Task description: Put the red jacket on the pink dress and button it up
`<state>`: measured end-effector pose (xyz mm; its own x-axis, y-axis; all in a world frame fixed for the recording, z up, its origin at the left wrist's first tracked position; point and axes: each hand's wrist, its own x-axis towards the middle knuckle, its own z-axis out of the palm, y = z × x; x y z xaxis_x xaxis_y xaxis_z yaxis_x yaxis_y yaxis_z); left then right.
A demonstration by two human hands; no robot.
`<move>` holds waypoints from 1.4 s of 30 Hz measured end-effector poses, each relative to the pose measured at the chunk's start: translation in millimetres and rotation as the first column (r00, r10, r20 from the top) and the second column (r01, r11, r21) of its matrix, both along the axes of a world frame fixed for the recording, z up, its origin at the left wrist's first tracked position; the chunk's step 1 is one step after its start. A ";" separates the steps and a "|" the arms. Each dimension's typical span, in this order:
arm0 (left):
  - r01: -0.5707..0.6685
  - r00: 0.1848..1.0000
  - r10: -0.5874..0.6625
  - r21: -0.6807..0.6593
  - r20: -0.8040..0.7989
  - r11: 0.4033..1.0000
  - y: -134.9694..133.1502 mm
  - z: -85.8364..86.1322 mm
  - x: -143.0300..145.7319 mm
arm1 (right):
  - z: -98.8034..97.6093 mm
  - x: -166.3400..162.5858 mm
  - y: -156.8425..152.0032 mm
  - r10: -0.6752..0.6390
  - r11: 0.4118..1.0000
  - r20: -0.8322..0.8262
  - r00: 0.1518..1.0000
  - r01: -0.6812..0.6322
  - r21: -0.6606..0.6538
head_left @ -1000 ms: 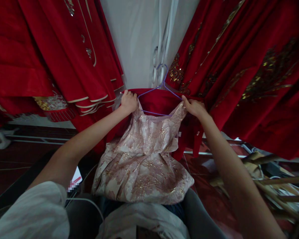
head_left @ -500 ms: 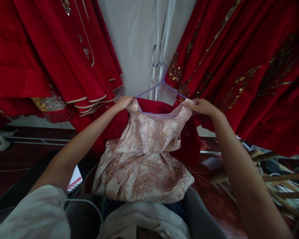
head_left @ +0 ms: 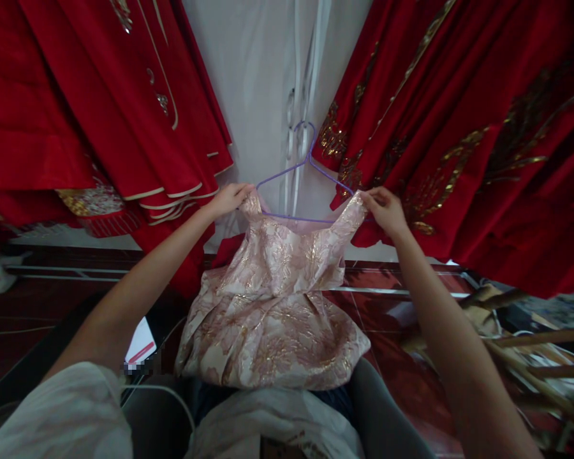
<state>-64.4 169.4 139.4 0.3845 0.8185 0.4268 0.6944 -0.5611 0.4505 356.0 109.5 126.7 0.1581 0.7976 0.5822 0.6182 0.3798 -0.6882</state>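
Head view: the brocade dress [head_left: 275, 306] lies with its skirt over the person's lap and its bodice stretched forward, with a purple hanger [head_left: 310, 155] at the neckline. The left hand [head_left: 232, 196] pinches one shoulder strap; the right hand's [head_left: 387, 207] grip pinches the other, thumb against fingers. Judging by how things lie, getting the hanger into the dress looks largely done: its lower bar crosses the neck opening and its sloping arms run to both straps (the left end is hidden under cloth). Letting go of the straps is not yet done. The hook appears in front of the white door handles [head_left: 289, 143], though whether it touches them cannot be told. Red garments [head_left: 157, 127] hang beyond on either side.
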 end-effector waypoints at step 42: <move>0.154 0.960 -0.065 0.320 -0.274 0.935 -100.4 -66.0 99.8 | -81.0 31.4 -6.7 -0.432 0.847 -0.319 0.843 0.501 0.177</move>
